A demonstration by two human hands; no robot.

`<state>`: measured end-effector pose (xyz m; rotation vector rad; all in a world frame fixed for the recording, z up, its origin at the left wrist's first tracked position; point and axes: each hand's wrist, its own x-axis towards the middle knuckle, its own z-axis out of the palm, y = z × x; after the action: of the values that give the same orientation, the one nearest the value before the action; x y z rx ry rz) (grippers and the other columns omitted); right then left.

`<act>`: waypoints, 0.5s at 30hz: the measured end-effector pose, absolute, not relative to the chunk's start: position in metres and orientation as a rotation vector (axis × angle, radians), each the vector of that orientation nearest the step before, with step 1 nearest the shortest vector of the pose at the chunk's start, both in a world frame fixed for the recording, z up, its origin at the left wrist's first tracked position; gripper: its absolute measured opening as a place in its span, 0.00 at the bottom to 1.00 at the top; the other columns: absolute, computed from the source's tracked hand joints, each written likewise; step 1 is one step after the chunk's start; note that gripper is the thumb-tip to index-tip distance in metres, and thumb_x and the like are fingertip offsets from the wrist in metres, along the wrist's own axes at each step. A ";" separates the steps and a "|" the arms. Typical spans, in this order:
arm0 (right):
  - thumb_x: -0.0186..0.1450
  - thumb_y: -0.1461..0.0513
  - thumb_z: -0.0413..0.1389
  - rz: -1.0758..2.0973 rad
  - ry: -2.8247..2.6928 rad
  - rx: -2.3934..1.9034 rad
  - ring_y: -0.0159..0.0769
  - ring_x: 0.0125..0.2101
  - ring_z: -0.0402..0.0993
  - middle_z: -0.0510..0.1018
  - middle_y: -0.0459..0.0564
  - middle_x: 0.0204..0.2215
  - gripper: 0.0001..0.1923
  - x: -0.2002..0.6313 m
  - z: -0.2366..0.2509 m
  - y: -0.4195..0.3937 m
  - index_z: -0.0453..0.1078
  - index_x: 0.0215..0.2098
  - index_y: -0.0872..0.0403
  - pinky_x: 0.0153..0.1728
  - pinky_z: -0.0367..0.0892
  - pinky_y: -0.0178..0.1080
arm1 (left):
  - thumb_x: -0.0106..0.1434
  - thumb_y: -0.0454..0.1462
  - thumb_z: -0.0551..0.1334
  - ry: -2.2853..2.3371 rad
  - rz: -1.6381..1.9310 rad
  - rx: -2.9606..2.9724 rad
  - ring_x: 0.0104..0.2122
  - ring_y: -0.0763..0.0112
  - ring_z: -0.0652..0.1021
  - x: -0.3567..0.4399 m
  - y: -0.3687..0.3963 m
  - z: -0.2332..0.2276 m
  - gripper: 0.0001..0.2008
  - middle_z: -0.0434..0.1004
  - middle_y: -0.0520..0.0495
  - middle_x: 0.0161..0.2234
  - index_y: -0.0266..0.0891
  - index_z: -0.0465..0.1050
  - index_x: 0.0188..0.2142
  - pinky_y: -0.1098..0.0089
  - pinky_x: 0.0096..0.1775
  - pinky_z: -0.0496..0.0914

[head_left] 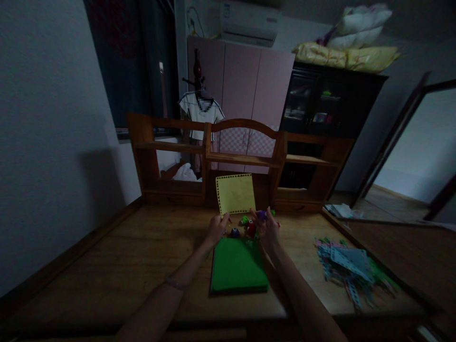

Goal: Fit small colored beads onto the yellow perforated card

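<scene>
My right hand (270,232) is closed around a small purple toy-like piece (261,215), its exact kind too dim to make out. Beyond the green block (240,266), my left hand (216,230) has its fingers pinched together near the lower edge of a yellow sheet with a dark dotted border (235,194). Whatever those fingertips hold, if anything, is too small to tell. Between the hands lie a red round piece (251,229), a dark blue one with a white spot (234,232) and a green one (244,220). The flat-topped green block sits between my forearms.
A heap of pale blue, pink and green strips (351,263) lies on the right of the wooden table (149,266). Along the table's back stands a wooden shelf unit (242,159), with the yellow sheet upright before its middle. A raised wooden edge (342,228) borders the right side.
</scene>
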<state>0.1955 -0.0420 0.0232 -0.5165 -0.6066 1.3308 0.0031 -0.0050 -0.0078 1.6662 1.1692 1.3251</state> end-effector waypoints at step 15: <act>0.56 0.50 0.59 1.316 -0.604 -0.511 0.41 0.41 0.75 0.79 0.46 0.28 0.14 0.197 0.027 -0.043 0.70 0.26 0.52 0.35 0.72 0.36 | 0.60 0.50 0.50 1.198 1.348 1.659 0.17 0.74 0.67 0.002 -0.007 -0.004 0.22 0.60 0.54 0.12 0.36 0.70 0.27 0.75 0.23 0.58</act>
<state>0.1969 -0.0426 0.0268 -0.5114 -0.6042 1.3162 0.0025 -0.0068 -0.0037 1.6588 1.1984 1.3482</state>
